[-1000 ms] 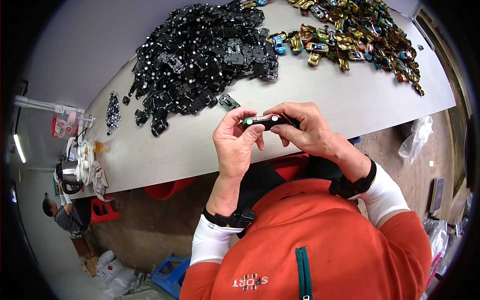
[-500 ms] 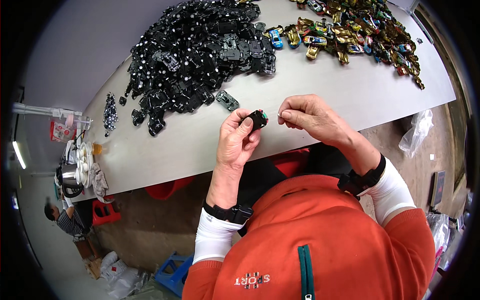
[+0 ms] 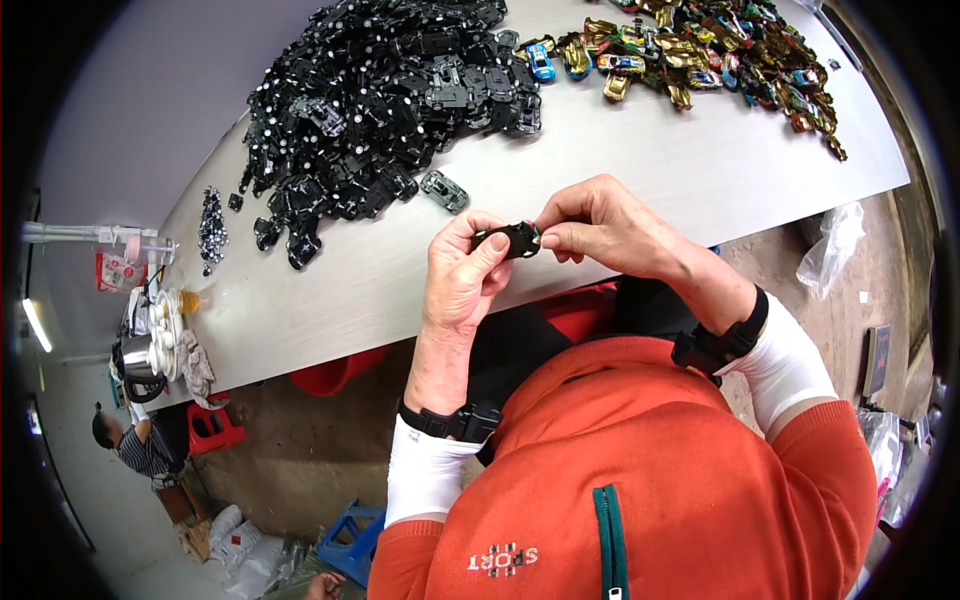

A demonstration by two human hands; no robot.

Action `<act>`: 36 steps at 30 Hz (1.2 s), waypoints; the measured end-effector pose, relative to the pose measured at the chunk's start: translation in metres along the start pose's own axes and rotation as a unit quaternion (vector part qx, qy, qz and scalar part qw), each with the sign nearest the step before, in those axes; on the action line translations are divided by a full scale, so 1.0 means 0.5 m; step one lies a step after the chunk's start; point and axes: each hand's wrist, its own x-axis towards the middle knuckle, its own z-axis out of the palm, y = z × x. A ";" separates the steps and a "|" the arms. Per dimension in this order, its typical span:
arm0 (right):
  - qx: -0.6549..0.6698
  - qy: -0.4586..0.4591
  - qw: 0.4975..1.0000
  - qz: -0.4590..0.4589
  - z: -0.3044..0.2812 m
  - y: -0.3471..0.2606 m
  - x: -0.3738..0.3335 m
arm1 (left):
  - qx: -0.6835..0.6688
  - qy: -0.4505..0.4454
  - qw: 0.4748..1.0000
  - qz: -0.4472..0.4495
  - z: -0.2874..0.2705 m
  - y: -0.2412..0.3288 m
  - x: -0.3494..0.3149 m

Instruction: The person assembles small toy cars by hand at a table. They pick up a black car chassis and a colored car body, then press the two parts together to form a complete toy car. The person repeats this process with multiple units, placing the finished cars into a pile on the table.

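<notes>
My left hand (image 3: 458,272) grips a black toy car chassis (image 3: 519,241) between thumb and fingers, just over the table's near edge. At the chassis's right end, coloured bits in red and green show. My right hand (image 3: 605,232) is closed in a pinch against that end, on a small whitish piece mostly hidden by the fingertips. Beyond my left hand a single grey toy car base (image 3: 444,191) lies on the table (image 3: 600,150). Behind it rises a large heap of black toy car chassis (image 3: 370,110).
Shiny gold and coloured toy car bodies (image 3: 690,60) are piled at the far right. Small silvery parts (image 3: 212,232) lie at the left. White cups (image 3: 165,335) and a metal kettle (image 3: 138,360) stand beyond the left edge. A person (image 3: 142,445) sits farther left, near a red stool (image 3: 215,428).
My right hand has moved left and slightly up, bringing its pinched fingers against the chassis. The left hand has turned the chassis flatter. Another hand has appeared at the lower edge.
</notes>
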 end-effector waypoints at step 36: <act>0.168 0.055 0.984 0.014 0.055 0.049 0.027 | 0.064 0.201 0.965 0.153 0.046 -0.001 0.018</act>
